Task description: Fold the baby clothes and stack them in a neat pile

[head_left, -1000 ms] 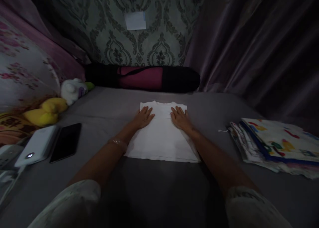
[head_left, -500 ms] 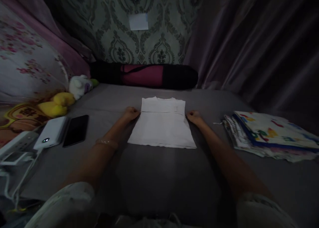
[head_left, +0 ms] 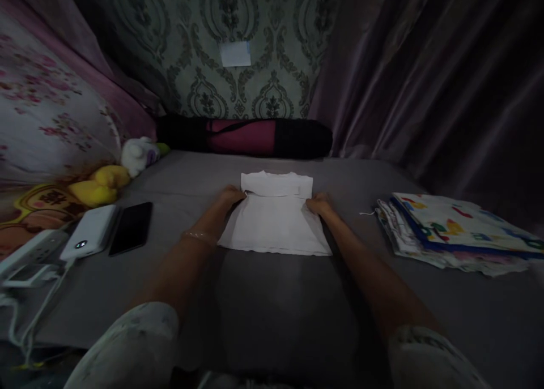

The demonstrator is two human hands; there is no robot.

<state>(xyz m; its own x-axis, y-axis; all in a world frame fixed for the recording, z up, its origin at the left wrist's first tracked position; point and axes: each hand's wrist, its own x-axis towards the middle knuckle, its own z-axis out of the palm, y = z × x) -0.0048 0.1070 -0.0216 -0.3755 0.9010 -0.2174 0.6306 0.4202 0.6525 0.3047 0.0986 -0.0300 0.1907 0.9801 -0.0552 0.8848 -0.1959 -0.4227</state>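
A small white shirt (head_left: 276, 225) lies flat on the grey bed sheet (head_left: 272, 304), its neckline pointing away from me and its wider hem nearer. A crosswise crease runs below the neckline. My left hand (head_left: 230, 196) is closed on the shirt's left side edge, level with that crease. On the opposite edge my right hand (head_left: 319, 204) pinches the fabric at about the same height. Some fingertips of both hands are hidden under or behind the cloth.
To the right sits a stack of folded cloths (head_left: 463, 225). A black phone (head_left: 131, 229), white power bank (head_left: 90, 233), power strip (head_left: 36, 253) and plush toys (head_left: 138, 155) lie left. A long black-and-pink bag (head_left: 244, 137) lies along the wall.
Both hands have moved inward from beside the shirt onto its side edges and now grip it. The crease near the neckline looks slightly lifted. My view has tilted up a little.
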